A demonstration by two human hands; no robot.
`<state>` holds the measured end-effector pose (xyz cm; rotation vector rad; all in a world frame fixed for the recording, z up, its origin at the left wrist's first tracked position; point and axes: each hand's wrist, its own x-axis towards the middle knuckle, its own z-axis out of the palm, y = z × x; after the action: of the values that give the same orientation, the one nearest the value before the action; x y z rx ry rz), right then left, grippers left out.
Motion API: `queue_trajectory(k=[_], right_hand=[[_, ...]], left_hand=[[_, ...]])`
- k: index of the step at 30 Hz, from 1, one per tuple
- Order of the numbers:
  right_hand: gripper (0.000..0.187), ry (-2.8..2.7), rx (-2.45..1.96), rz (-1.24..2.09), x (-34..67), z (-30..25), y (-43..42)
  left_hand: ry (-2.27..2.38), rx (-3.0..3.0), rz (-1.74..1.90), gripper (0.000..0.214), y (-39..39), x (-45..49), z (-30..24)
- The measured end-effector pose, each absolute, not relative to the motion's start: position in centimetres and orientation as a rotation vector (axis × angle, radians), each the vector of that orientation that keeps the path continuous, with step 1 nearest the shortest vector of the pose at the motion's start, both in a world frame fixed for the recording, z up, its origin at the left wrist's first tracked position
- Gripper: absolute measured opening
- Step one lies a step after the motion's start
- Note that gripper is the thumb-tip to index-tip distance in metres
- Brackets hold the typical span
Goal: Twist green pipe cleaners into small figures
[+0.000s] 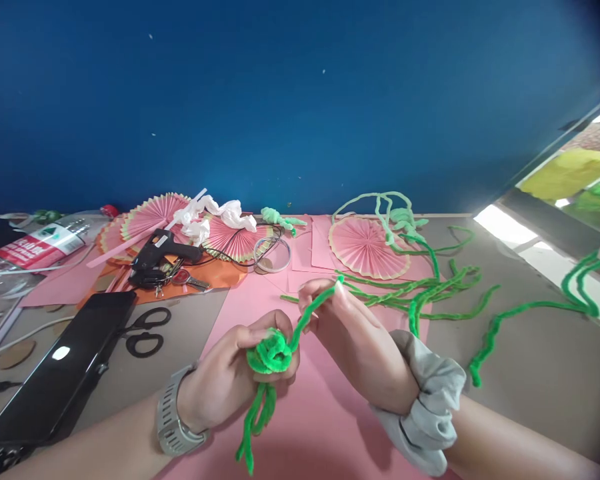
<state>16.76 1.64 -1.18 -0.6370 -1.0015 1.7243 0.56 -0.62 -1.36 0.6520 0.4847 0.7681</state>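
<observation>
A coiled green pipe cleaner flower [271,351] sits between the thumb and fingers of my left hand [233,370], with several loose stem ends hanging below it. From its right side one strand runs up to my right hand [353,337], which pinches it near its tip with thumb and fingers. Both hands are closed and hover over a pink paper sheet [307,413]. Behind my right hand lie several loose green pipe cleaners [455,280]. The fingers of my left hand partly cover the underside of the coil.
Pink paper fans [369,247] lie along the blue wall [300,100]. To the left are a black glue gun [163,253], black-handled scissors [147,330], a black phone [65,367], keys [190,280] and a plastic bottle [40,247]. Another bent green pipe cleaner [530,305] crosses the grey table at right.
</observation>
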Motion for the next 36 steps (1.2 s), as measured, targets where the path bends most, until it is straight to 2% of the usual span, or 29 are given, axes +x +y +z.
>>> queue_trajectory(k=[6,10,16,28,32,36], right_hand=[[0.018,-1.096,-0.758,1.64,16.6,-1.6,1.7],[0.015,-1.093,-0.795,1.7,16.5,-1.9,1.8],[0.018,-0.858,-0.663,1.821,16.7,-1.6,2.1],[0.017,-0.955,-0.729,1.995,17.0,-1.4,2.1],[0.017,-1.014,-0.724,1.911,17.0,-1.4,2.3],[0.018,-1.102,-0.85,1.677,17.1,-1.6,2.5]], left_hand=[[0.457,0.689,0.837,0.027,-0.5,0.6,-1.6],[0.492,0.735,0.862,0.022,-0.4,0.8,-1.8],[0.525,0.753,0.838,0.031,-0.2,0.7,-1.8],[0.476,0.995,0.55,0.03,-0.4,-0.2,-1.1],[0.505,1.047,0.664,0.034,-0.4,-0.1,-1.0],[0.726,1.086,0.78,0.034,-0.3,0.0,-1.3]])
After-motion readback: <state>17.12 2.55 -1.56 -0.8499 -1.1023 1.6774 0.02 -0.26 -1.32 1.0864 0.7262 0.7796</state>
